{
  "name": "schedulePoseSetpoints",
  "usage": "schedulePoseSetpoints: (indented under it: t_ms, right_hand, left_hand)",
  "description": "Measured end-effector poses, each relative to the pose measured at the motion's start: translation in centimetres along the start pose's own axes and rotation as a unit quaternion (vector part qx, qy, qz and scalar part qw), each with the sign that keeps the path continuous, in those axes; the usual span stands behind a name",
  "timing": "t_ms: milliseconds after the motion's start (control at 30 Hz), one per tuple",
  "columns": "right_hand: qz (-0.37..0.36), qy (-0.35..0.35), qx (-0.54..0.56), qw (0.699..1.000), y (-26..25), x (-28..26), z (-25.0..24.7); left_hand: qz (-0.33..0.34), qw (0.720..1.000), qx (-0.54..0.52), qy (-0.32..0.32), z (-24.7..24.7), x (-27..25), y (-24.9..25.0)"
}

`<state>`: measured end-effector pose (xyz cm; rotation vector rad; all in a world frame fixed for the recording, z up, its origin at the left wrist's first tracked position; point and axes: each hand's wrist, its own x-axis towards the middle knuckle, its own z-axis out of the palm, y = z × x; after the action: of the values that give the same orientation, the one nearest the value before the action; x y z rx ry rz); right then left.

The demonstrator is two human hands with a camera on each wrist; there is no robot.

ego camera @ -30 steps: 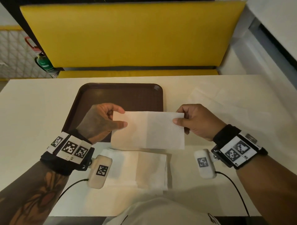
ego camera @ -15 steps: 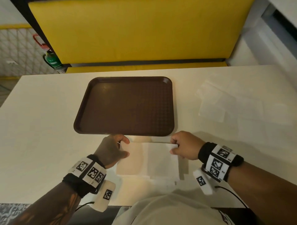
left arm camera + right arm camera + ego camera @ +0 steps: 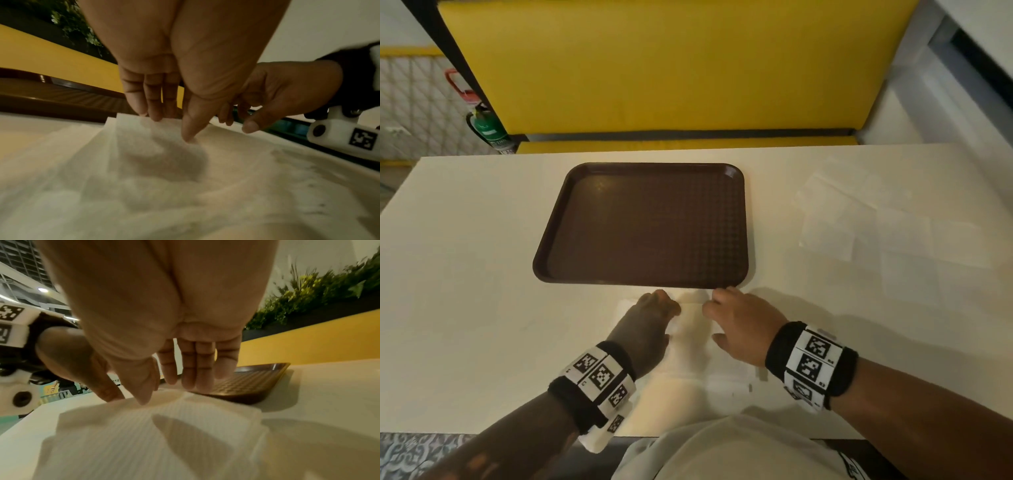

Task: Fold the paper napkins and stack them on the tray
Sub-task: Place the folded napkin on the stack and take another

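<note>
Both hands sit low on the cream table [image 3: 465, 308], just in front of the tray's near edge. Going from the left, our left hand [image 3: 645, 329] has its fingers straight and pointing down, with fingertips [image 3: 156, 116] pressing the far edge of the thin white paper napkin [image 3: 691, 329] and the thumb planted a little nearer; nothing is curled round the sheet. Just beside it, our right hand [image 3: 743, 325] is spread the same way, fingers extended and tips resting on that far edge, thumb down on the paper. The two hands are near each other but not touching.

Beneath the napkin lies a pile of white paper napkins [image 3: 722, 373], offset so that its corners show in the right wrist view. Beyond the hands the dark brown plastic tray [image 3: 551, 240] lies flat, with nothing on it. Farther right, loose white napkins [image 3: 887, 233] are scattered flat on the table.

We judge the napkin to be very light, limp and easily torn or creased, and apt to slide on the sheets below. Pinching it at the far corners, one per hand, should keep the edge taut for folding.
</note>
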<state>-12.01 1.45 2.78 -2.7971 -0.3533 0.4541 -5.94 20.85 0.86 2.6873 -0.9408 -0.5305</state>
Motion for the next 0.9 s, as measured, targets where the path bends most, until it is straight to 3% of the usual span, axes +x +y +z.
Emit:
schedulePoseSetpoints:
  t_ms: [233,367,467,600,700,900]
  right_hand:
    - [0.045,-0.071,-0.007,0.996,1.1,-0.5,1.8]
    - [0.093,-0.009,0.113,0.989,2.7,-0.5,0.1]
    - [0.205,0.065,0.104,0.971,6.8,0.9,-2.2]
    - [0.395,0.067,0.074,0.913,13.1,1.9,-4.8]
    - [0.438,0.047,0.079,0.894,15.5,2.1,-4.8]
    - [0.453,0.050,0.098,0.885,16.7,2.9,-5.2]
  left_hand:
    - [-0.034,0.999,0.034,-0.016,-0.1,-0.3,-1.1]
    - [-0.018,0.999,0.012,0.027,-1.8,0.3,0.2]
    - [0.023,0.996,-0.053,0.064,-3.8,2.8,2.3]
    - [0.031,0.986,-0.124,0.105,-5.3,7.9,5.6]
    - [0.021,0.984,-0.158,0.080,-5.2,11.2,8.0]
    - [0.000,0.987,-0.157,0.018,-4.1,14.2,10.5]
